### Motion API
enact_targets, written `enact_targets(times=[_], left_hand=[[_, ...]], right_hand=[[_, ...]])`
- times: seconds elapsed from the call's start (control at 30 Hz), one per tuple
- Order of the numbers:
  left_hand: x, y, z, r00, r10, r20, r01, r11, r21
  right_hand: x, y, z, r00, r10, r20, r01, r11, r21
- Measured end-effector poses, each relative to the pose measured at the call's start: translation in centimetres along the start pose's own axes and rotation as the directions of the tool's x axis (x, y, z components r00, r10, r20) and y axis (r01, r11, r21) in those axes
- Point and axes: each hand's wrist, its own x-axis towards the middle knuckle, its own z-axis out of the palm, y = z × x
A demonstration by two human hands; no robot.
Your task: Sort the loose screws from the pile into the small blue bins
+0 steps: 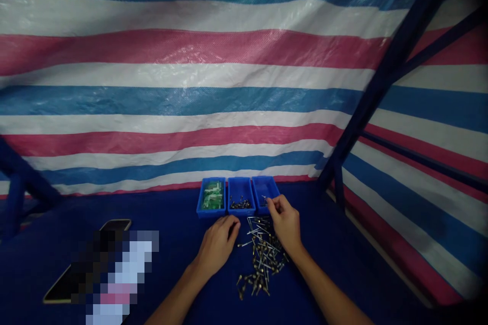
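1. A loose heap of small metal pins (pixel 264 259), thin silvery shanks with brassy or dark heads, lies on the dark blue table (pixel 163 218) between the two forearms, its far end near the trays and its shanks pointing every way.
2. The right hand (pixel 285 222) is at the near edge of the right blue tray (pixel 266 185), thumb and forefinger brought close together. A thin metal piece (pixel 264 197) shows just by those fingertips; whether they pinch it or it lies in the tray, I cannot tell.
3. The left hand (pixel 218 244) is palm down, just in front of the left and middle trays, beside the heap, with fingers curled under; whether anything is inside them I cannot tell.
4. The middle blue tray (pixel 240 185) has small dark metal pieces (pixel 241 204) gathered toward its near end.
5. The left blue tray (pixel 199 205) holds green-and-clear packets (pixel 212 195). All three trays stand side by side.
6. Well apart, at the table's left, lies a flat dark device (pixel 61 287) with a pale rim, partly covered by pixelation.
7. Behind everything hangs a striped plastic sheet (pixel 183 51) in blue, white and red, with dark blue frame bars (pixel 369 91) at both sides.
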Motion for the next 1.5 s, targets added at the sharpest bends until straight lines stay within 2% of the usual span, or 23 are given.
enact_targets(times=[0.2, 0.4, 0.57, 0.83, 0.97, 1.33, 1.5], left_hand=[[0.0, 0.1, 0.0, 1.0, 0.004, 0.01, -0.004, 1.0, -0.003], [0.0, 0.1, -0.1, 1.0, 0.009, 0.011, -0.009, 1.0, -0.002], [-0.1, 0.3, 0.0, 1.0, 0.016, 0.021, -0.016, 1.0, 0.008], [-0.2, 1.0, -0.9, 0.985, 0.078, 0.155, -0.089, 0.994, 0.062], [-0.2, 0.7, -0.8, 0.979, 0.095, 0.181, -0.105, 0.993, 0.047], [-0.1, 0.2, -0.5, 0.987, 0.101, 0.125, -0.104, 0.994, 0.019], [-0.2, -0.1, -0.1, 0.99, 0.122, 0.077, -0.123, 0.992, 0.013]], right_hand=[[0.3, 0.7, -0.4, 0.999, -0.013, -0.04, 0.004, 0.977, -0.213], [0.4, 0.9, -0.4, 0.999, 0.016, 0.038, -0.002, 0.944, -0.331], [0.5, 1.0, -0.4, 0.999, -0.012, 0.051, 0.028, 0.944, -0.328], [0.2, 0.5, -0.3, 0.996, -0.068, 0.05, 0.08, 0.952, -0.296], [0.2, 0.4, -0.2, 0.995, -0.079, 0.068, 0.095, 0.955, -0.281], [0.1, 0.2, -0.2, 0.99, -0.092, 0.105, 0.117, 0.954, -0.276], [-0.1, 0.0, 0.0, 0.978, -0.124, 0.169, 0.163, 0.957, -0.238]])
